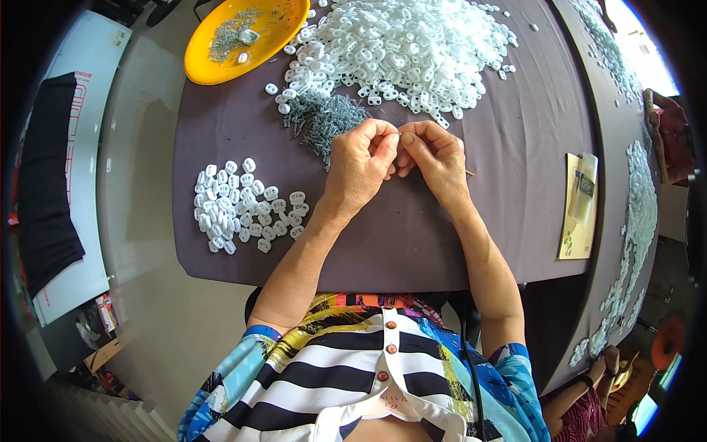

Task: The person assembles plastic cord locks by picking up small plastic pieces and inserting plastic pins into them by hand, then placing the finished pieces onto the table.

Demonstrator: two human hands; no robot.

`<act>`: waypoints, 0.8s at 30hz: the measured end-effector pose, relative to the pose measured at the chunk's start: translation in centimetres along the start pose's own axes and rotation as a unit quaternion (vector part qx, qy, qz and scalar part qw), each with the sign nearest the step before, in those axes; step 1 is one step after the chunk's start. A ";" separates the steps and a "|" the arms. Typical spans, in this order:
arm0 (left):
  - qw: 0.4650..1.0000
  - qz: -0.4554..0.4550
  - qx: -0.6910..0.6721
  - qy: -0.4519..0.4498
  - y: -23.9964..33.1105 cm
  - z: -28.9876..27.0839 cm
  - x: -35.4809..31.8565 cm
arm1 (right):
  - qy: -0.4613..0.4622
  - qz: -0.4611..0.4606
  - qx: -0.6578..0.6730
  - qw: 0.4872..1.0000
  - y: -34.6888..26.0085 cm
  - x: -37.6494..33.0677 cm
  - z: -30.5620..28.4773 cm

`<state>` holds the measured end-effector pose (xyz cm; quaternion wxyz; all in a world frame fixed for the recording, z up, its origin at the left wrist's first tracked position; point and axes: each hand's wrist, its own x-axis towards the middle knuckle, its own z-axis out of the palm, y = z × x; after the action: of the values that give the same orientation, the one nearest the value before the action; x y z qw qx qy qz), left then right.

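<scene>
Yellow packet point(579, 206) lay at 3 o'clock on the purple table point(412, 236). Left hand point(359, 168) & right hand point(436, 158) fingers pinched a small part point(406, 138) together; grey floor at 9.

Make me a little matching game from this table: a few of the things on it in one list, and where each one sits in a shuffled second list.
Things:
1. yellow dish
2. big heap of white plastic pieces
3. small batch of white pieces
4. pile of small grey screws

Places:
A. on the person's left, beside the left forearm
B. just beyond the two hands
C. far left corner of the table
D. far middle of the table

Pairs: 1-C, 2-D, 3-A, 4-B
</scene>
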<state>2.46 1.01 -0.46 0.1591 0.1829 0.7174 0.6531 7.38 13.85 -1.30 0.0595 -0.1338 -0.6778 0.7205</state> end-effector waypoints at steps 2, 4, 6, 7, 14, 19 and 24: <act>1.000 0.001 -0.007 0.005 -0.2 0.1 -0.1 | 0.004 -0.010 -0.011 1.000 0.0 0.0 0.3; 1.000 0.001 -0.013 0.010 -0.3 0.2 -0.1 | 0.004 -0.012 -0.015 1.000 -0.1 -0.1 0.3; 0.999 -0.015 -0.048 0.019 -0.5 0.2 -0.1 | 0.005 -0.014 -0.018 1.000 -0.2 -0.1 0.3; 0.999 -0.015 -0.048 0.019 -0.5 0.2 -0.1 | 0.008 -0.014 -0.019 1.000 -0.3 -0.1 0.3; 0.993 -0.077 -0.086 0.002 -0.1 0.1 0.1 | 0.029 -0.089 -0.021 0.995 0.7 0.1 0.3; 0.993 -0.087 -0.083 0.015 -0.3 0.1 0.1 | 0.006 -0.297 -0.273 0.915 -0.1 0.3 -0.2; 0.985 -0.122 -0.125 -0.010 -0.8 0.0 0.4 | 0.000 -0.294 -0.310 0.904 0.1 0.3 -0.8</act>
<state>2.09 1.12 -1.21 0.2660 0.0793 0.6456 0.7114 7.32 14.64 -1.47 0.2245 0.0602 -0.8755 0.4236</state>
